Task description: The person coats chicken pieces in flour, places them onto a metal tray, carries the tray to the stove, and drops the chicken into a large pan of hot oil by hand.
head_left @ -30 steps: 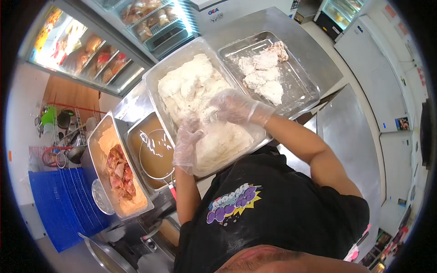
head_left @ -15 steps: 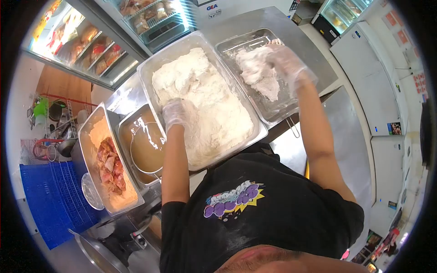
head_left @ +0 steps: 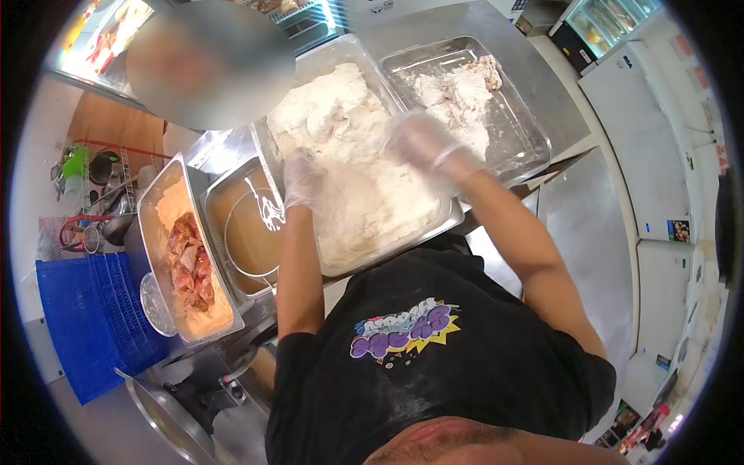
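A large metal pan (head_left: pixel 263 149) full of white flour (head_left: pixel 329 105) lies in front of me. My left hand (head_left: pixel 302 180), in a clear plastic glove, rests at the flour's left side, its fingers partly sunk or hidden. My right hand (head_left: pixel 422 143), gloved too and smeared by motion, is over the flour near the pan's right wall; its fingers cannot be made out. Floured meat pieces (head_left: pixel 461 97) lie in a shallow metal tray (head_left: pixel 531 151) to the right.
Left of the flour stand a pan of brownish liquid (head_left: pixel 244 232) with a round wire strainer and a container (head_left: pixel 221 329) with raw marinated meat (head_left: pixel 190 263) on orange powder. A blue basket (head_left: pixel 101 318) is farther left. A large blurred oval covers part of the fridges.
My right hand went from the flour to the meat in the tray and has come back over the flour. The left hand has shifted left from the pan's middle. The blurred oval has appeared.
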Available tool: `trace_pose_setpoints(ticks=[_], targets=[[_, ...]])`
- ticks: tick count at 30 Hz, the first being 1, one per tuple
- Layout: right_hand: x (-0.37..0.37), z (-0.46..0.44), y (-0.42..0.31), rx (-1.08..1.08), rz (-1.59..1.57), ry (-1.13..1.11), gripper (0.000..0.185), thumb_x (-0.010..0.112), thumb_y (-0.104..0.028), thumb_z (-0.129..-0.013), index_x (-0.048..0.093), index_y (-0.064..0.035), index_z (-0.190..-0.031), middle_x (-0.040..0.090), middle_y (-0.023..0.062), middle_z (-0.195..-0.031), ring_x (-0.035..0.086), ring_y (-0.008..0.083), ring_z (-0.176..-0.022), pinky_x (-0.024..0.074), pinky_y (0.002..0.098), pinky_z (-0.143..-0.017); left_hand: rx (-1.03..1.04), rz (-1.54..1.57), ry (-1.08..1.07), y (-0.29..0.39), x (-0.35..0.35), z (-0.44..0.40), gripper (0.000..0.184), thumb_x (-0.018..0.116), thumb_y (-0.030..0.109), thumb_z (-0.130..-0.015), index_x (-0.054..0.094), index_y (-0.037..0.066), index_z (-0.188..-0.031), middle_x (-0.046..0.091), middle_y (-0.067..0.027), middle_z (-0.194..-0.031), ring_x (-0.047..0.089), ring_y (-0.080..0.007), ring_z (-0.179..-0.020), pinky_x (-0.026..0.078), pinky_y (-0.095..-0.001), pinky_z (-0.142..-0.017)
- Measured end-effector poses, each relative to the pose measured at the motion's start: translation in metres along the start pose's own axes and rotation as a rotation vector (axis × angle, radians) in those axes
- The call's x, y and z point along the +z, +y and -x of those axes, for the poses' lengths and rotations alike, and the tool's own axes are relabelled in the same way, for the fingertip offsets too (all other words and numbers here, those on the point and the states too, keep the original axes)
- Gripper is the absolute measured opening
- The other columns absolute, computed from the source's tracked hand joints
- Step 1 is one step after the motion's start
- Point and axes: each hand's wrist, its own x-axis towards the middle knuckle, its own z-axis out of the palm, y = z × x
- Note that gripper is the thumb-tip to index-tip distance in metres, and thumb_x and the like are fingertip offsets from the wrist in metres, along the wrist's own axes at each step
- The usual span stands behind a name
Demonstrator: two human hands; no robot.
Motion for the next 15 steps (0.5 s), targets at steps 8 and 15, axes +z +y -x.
trace_pose_setpoints(ticks=[8,15], targets=[[0.094,-0.037,-0.032,0.029,-1.190,-0.378,0.040,0.066,-0.003,-0.088,0.067,-0.0048,-0.128,0.071,0.0048,-0.108,0.067,0.0180,-0.093,0.0550,0.0319,-0.082,-0.019,1.277,-0.033,0.026,-0.016,0.057,0.059,0.058,-0.019,-0.075,0.060,0.001,-0.129,0.069,-0.0113,-0.118,0.068,-0.0201,-0.105,0.060,-0.0301,-0.084],[0.101,-0.039,-0.017,0.271,-1.041,-0.430,0.039,0.070,-0.010,-0.088,0.067,0.0001,-0.125,0.071,0.0081,-0.102,0.066,0.0171,-0.086,0.0540,0.0312,-0.074,0.142,1.435,-0.014,0.018,-0.006,0.064,0.057,0.064,-0.016,-0.080,0.057,-0.002,-0.134,0.067,-0.0124,-0.127,0.066,-0.0179,-0.113,0.057,-0.0321,-0.091]])
